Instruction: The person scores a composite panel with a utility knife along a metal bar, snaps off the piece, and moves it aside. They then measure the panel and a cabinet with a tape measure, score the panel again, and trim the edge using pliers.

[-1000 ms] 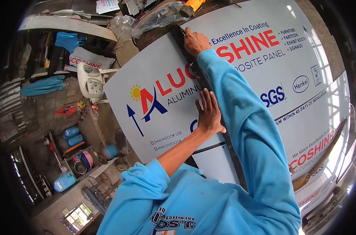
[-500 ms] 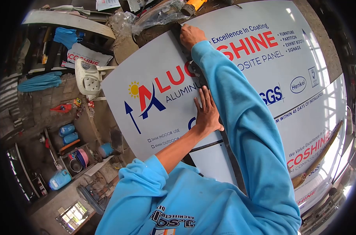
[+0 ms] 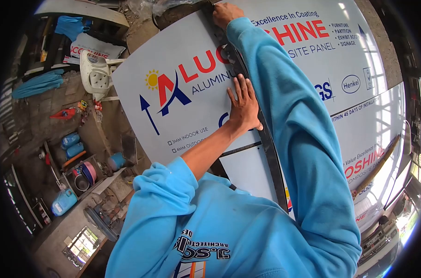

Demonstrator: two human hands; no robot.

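Note:
A white composite panel (image 3: pixel 141 88) with printed red and blue lettering lies in front of me. Across it runs a long dark straight strip (image 3: pixel 274 171), worn along its length. Flat on the strip and the panel beside it, my left hand (image 3: pixel 244 109) presses down with fingers stretched forward and thumb out to the side. At the far end of the strip, near the panel's far edge, my right hand (image 3: pixel 226 15) is closed. Whatever it grips is hidden by the fingers. My right sleeve covers part of the lettering.
A white plastic chair (image 3: pixel 97 76) stands to the left of the panel. Further left on the floor are blue containers (image 3: pixel 74 146) and a pink basin (image 3: pixel 89 171). More printed panels (image 3: pixel 363 134) lie to the right. Clear plastic wrap (image 3: pixel 164 6) lies beyond the far edge.
My view has shifted, so the panel and surroundings sit higher and slightly left. My left hand stays pressed on the strip, and my right hand remains closed at its far end.

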